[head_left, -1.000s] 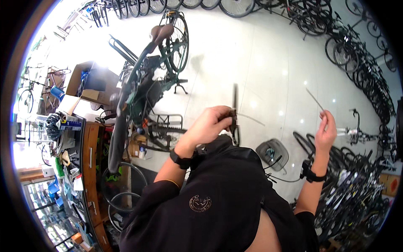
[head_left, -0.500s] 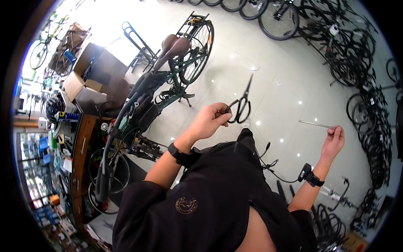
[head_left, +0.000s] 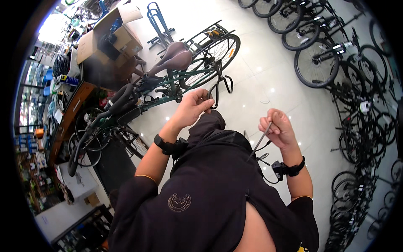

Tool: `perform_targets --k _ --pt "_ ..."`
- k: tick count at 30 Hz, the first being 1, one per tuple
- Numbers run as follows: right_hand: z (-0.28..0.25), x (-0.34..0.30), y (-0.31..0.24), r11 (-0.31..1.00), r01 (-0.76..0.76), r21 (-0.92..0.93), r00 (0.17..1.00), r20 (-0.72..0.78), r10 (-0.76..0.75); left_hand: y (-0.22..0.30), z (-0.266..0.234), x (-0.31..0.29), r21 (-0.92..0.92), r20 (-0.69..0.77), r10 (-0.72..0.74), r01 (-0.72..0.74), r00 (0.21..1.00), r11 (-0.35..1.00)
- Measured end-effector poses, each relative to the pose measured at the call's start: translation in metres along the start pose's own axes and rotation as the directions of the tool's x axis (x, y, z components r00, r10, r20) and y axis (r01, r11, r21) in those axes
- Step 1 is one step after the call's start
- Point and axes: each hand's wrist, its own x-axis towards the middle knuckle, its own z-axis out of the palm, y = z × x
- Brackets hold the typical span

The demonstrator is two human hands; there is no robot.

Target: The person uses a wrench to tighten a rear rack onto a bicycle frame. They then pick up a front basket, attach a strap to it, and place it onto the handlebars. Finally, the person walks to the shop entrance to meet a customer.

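- Plainly, the black scissors [head_left: 220,76] hang out ahead of the person's lap, over the floor, their handle loops spread apart; the blades run dark against the bicycle behind, so their gap cannot be told.
- Thumb and fingertips of the left hand [head_left: 193,109] close on one handle loop in a light pinch, the other loop free.
- The right hand [head_left: 278,129] pinches a thin metal rod [head_left: 259,142] near its upper end between thumb and forefinger, the other fingers curled; the rod slants down and leftward, its lower tip over the black shirt [head_left: 210,180].
- Below lies a pale, glossy tiled floor [head_left: 252,90] dotted with light reflections.
- Beyond the left hand stands a dark green bicycle [head_left: 130,116] with a brown saddle [head_left: 180,58] and a rear rack.
- Farther left, an open cardboard box [head_left: 89,47] sits above a wooden drawer cabinet [head_left: 69,117]; bicycles [head_left: 317,63] line the right side.
- Both forearms reach forward with elbows bent, hands well apart, the left one's back upward; each wrist wears a black strapped device.
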Motion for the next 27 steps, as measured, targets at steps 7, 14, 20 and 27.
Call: perform_targets --k 7,14,20,27 --pt "-0.058 0.111 -0.050 0.985 -0.142 -0.098 0.944 -0.314 0.104 -0.004 0.005 0.135 -0.234 0.031 -0.009 0.016 0.999 0.972" --pt "-0.125 0.283 -0.132 0.641 -0.074 -0.764 0.932 -0.281 -0.227 0.034 0.018 0.279 -0.142 0.079 -0.020 0.031 0.997 0.989" --pt "-0.174 0.382 -0.123 0.713 -0.195 -0.674 0.973 -0.222 0.056 0.024 0.022 0.360 -0.015 -0.197 -0.110 0.109 0.974 0.994" --pt "-0.236 0.475 -0.090 0.454 -0.416 -0.788 0.819 -0.108 0.564 -0.029 -0.036 0.372 0.281 -0.650 -0.039 0.287 0.759 0.916"
